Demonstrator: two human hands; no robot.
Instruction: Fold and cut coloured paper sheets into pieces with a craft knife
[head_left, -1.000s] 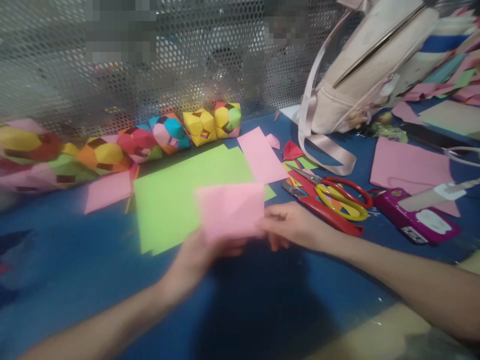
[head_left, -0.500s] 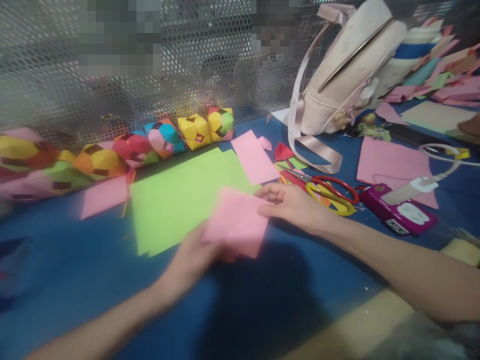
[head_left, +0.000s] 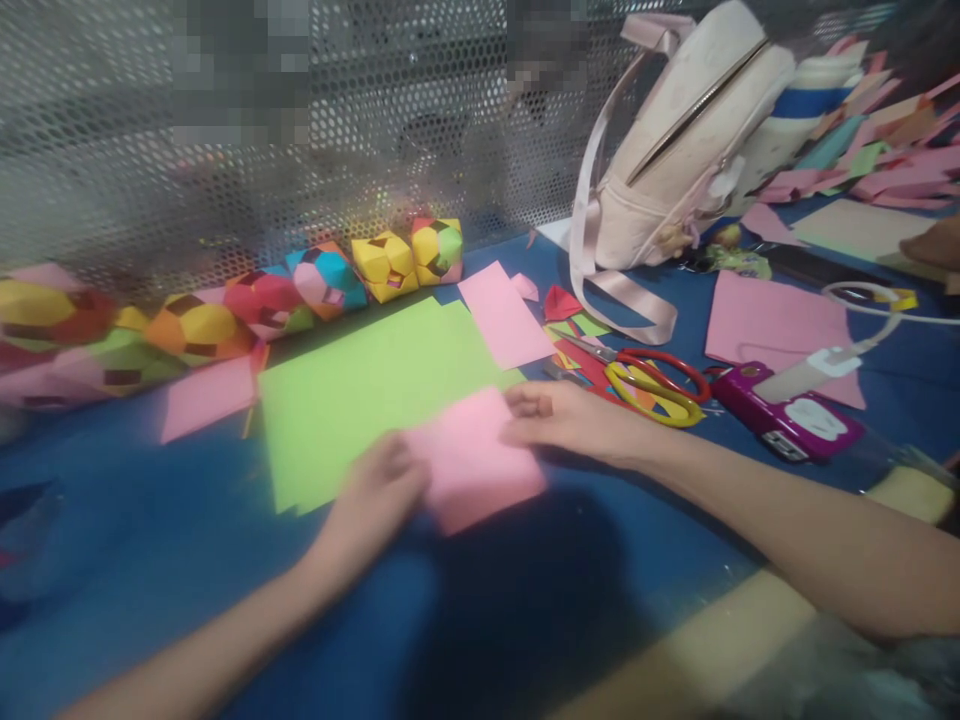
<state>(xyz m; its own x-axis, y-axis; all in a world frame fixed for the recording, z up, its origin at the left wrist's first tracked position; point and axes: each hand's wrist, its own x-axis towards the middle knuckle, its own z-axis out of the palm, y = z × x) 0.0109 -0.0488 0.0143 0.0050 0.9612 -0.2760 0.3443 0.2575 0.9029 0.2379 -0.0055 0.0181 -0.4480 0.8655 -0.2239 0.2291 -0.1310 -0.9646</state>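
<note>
A pink paper sheet (head_left: 480,460) lies low over the blue table (head_left: 150,560), partly on a large green sheet (head_left: 360,390). My left hand (head_left: 375,500) pinches the pink sheet's left edge with closed fingers. My right hand (head_left: 559,420) grips its upper right corner, fingers curled. The picture is smeared by motion, so fine folds in the paper do not show.
A row of coloured paper balls (head_left: 300,285) lines the perforated metal wall (head_left: 375,130). Red and yellow scissors (head_left: 645,380), a magenta device (head_left: 787,420), loose pink sheets (head_left: 506,315) and a pale backpack (head_left: 682,150) lie to the right. Paper scraps are piled at far right.
The pink sheet, held up facing me a second ago, has been tipped down and lowered almost flat onto the table. Both hands moved down with it.
</note>
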